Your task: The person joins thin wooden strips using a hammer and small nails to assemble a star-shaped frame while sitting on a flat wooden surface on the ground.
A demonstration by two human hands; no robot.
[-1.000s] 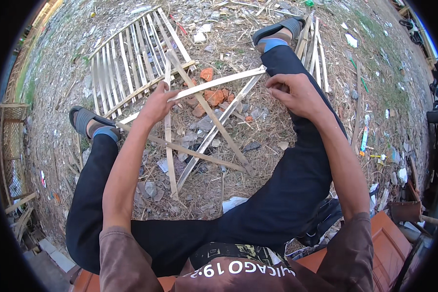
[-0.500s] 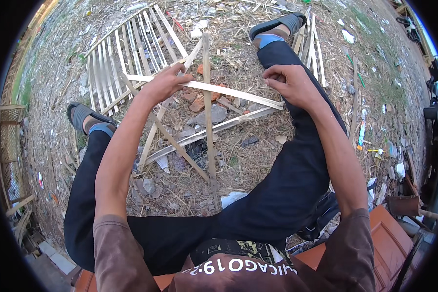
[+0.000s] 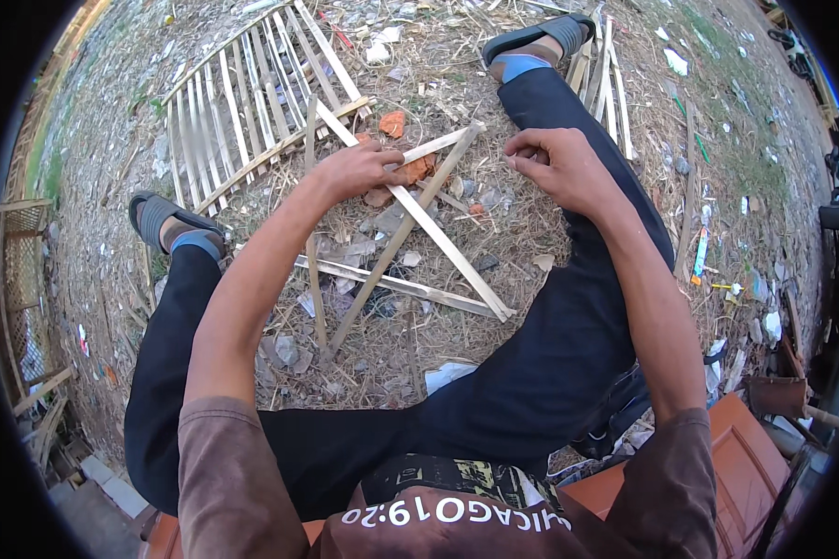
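Observation:
My left hand (image 3: 359, 171) is closed on a pale wooden strip (image 3: 443, 238) just below the top of a loose frame of crossed strips. That strip slants from upper left to lower right and meets a lower strip (image 3: 405, 285) at a corner near my right thigh. A darker strip (image 3: 382, 263) crosses beneath it, and another strip (image 3: 311, 214) stands nearly upright left of it. My right hand (image 3: 557, 166) hovers above my right leg, thumb and fingers pinched together. Whatever lies between those fingertips is too small or hidden to make out.
A slatted wooden panel (image 3: 252, 102) lies beyond my left hand. More strips (image 3: 612, 88) lie beside my right sandal (image 3: 545, 39). Orange brick pieces (image 3: 392, 124), stones and dry grass cover the ground between my legs. A reddish-brown panelled board (image 3: 746, 456) is at lower right.
The strip frame has turned clockwise, its right-hand corner swinging down toward my thigh. My left hand has shifted right and slightly nearer with it. My right hand stays nearly in place, still pinched.

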